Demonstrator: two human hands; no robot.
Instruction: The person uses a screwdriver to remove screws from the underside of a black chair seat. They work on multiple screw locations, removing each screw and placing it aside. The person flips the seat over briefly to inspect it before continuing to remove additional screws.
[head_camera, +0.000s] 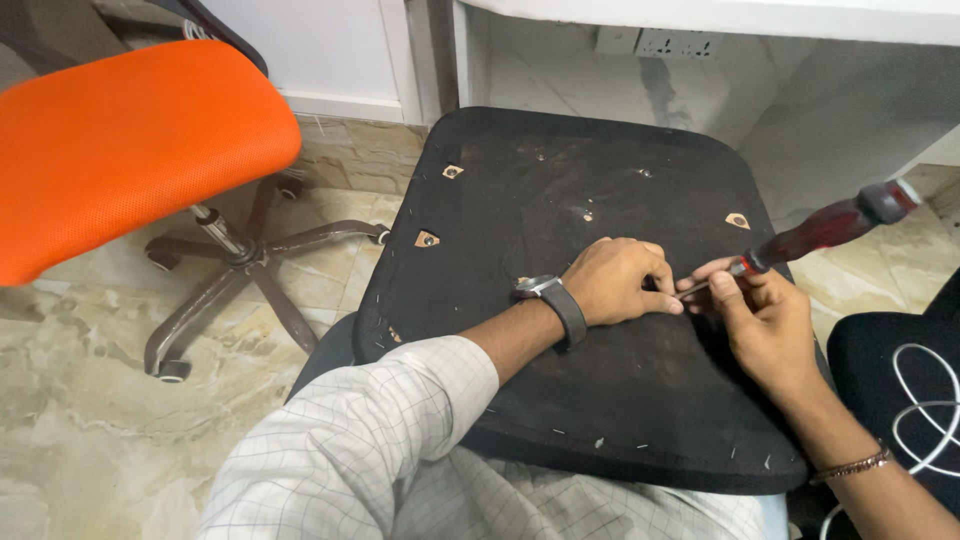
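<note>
An upturned black chair seat lies across my lap, its fabric underside facing up with small bolt holes showing. My left hand, with a watch on its wrist, rests on the seat with fingers curled near the screwdriver's tip. My right hand pinches the metal shaft of a screwdriver with a dark red handle. The handle points up and to the right, and the tip meets the seat between my two hands. What lies under the tip is hidden by my fingers.
An orange office chair on a five-star wheeled base stands to the left on the marble-patterned floor. A white wall with sockets is behind the seat. A black object with a white cable sits at the right.
</note>
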